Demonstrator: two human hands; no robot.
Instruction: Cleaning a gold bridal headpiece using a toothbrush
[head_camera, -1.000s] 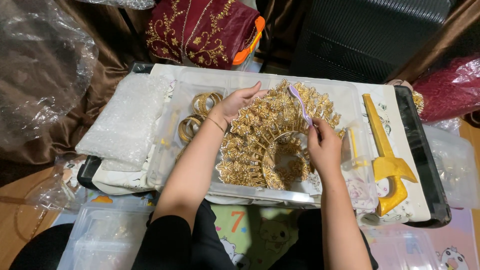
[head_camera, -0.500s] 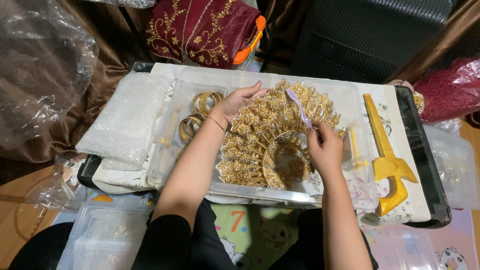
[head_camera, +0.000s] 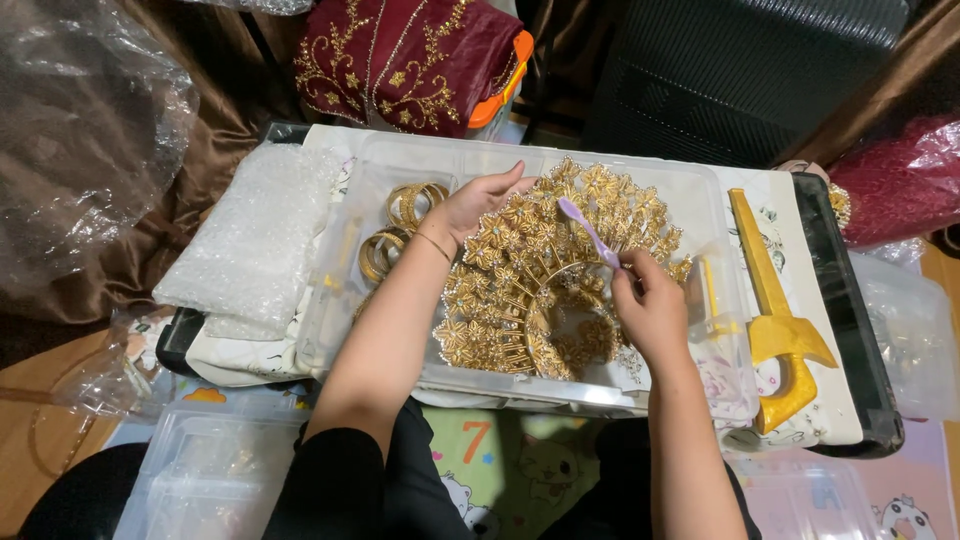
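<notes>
The left hand (head_camera: 478, 203) rests on a gold floral crown (head_camera: 545, 270) inside a clear plastic bin (head_camera: 700, 340). The right hand (head_camera: 650, 310) holds a lilac brush (head_camera: 588, 230) against it.

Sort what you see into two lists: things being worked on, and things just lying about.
In use: gold crown, purple brush, clear box, left hand, right hand.
Lying about: gold bangles, bubble wrap, gold dagger, red cloth.
</notes>
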